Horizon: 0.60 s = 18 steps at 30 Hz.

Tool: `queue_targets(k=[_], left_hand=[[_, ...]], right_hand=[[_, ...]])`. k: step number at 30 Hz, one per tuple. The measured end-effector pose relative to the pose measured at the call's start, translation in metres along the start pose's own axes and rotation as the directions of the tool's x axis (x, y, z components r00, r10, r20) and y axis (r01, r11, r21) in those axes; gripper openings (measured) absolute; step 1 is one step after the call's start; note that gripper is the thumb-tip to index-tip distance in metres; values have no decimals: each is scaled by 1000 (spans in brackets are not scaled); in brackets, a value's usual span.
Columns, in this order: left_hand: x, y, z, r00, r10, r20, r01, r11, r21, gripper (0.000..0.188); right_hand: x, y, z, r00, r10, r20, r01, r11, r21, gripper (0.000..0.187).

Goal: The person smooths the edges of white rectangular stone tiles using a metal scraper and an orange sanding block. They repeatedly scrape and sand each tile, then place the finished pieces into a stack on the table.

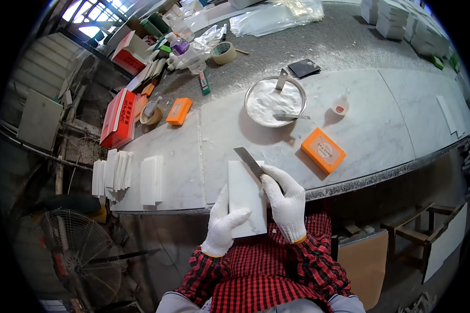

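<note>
My left hand (222, 224), in a white knit glove, grips the lower left edge of a white marble tile (244, 195) held over the bench's front edge. My right hand (285, 201), also gloved, holds a flat metal scraper blade (249, 160) whose tip rests across the tile's upper right corner. Just beyond stands a round metal bowl (275, 100) of white powder or paste with two metal tools lying in it. An orange box (323, 150) lies to the right of the tile.
The marble-topped bench (381, 120) carries white tile stacks (117, 175) at left, a second orange box (178, 111), red cartons (119, 117), a tape roll (223, 52), a small white bottle (340, 106) and plastic bags. A fan (81, 255) stands at lower left.
</note>
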<state>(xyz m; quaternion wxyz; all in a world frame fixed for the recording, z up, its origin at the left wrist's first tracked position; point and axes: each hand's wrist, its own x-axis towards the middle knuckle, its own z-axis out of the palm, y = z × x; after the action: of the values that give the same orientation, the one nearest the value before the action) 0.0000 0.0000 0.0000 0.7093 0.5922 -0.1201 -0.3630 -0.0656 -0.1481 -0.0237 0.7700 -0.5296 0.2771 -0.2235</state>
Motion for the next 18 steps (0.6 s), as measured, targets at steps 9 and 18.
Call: queue_targets(k=[9, 18], left_hand=[[0, -9, 2, 1000, -21, -1, 21, 999, -45, 81], [-10, -4, -1, 998, -33, -45, 29, 996, -82, 81]], right_hand=[[7, -2, -5, 963, -233, 132, 268, 856, -443, 32], [0, -1, 11, 941, -321, 108, 339, 877, -340, 30]])
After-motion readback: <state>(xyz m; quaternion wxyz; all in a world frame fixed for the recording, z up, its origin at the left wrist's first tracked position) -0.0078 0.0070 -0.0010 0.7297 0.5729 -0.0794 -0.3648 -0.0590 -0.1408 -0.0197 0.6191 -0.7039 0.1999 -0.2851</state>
